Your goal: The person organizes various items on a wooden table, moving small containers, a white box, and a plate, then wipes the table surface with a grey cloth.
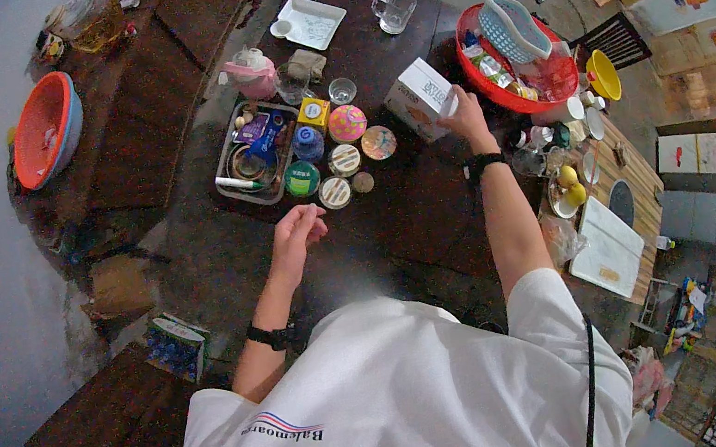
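Observation:
My right hand grips the near right corner of a white cardboard box that bears printing, at the right of the dark wooden table. Near the table's front edge is my left hand, its fingers curled and the thumb close to them; whether anything small is between them is unclear. Just beyond it stand a green-lidded jar, a round tin with a pale lid and a similar tin. Behind these are a blue-capped bottle, a small yellow box and a pink polka-dot round container.
Left of the jars lies a tray of small items. A pink jug, a drinking glass, a glass mug and a white dish stand farther back. A red basin holds a blue basket beside the box.

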{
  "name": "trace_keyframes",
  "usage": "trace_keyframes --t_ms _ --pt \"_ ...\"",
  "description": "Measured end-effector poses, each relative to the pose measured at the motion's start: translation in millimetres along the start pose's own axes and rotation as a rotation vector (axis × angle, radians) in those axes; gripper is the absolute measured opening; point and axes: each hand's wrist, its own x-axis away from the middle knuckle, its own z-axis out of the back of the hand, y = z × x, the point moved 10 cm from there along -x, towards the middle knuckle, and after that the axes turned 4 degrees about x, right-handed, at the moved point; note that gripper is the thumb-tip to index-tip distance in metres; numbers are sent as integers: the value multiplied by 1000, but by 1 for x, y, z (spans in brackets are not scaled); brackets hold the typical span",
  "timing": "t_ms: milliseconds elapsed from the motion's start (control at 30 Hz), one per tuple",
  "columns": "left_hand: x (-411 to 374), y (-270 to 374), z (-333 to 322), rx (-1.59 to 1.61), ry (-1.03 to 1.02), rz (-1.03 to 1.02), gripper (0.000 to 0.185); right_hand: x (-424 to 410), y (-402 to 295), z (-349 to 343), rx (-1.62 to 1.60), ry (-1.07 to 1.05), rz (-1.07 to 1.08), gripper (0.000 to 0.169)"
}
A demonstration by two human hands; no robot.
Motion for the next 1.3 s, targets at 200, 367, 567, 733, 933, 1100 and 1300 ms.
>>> trace_keyframes --t_ms 200,367,567,733,933,1100,1300 --pt "9 2 29 48 79 -6 28 -53 -41 -11 -53 -53 56 107" --pt "12 1 46 59 107 0 27 -84 -54 -30 -95 6 84 105" --pt "5 -1 49 38 78 -26 26 -104 -63 -49 -177 127 197 95" --pt "2 -3 45 99 92 15 26 -75 -78 -22 -345 146 23 99" --pt "-37 -13 8 55 -133 81 25 -3 9 44 -403 330 -184 33" --pt "-59 -24 -34 -29 -288 89 24 95 100 105 -256 484 -359 35" --pt "-74 -43 -82 -107 -382 160 24 211 234 141 20 771 -565 33"
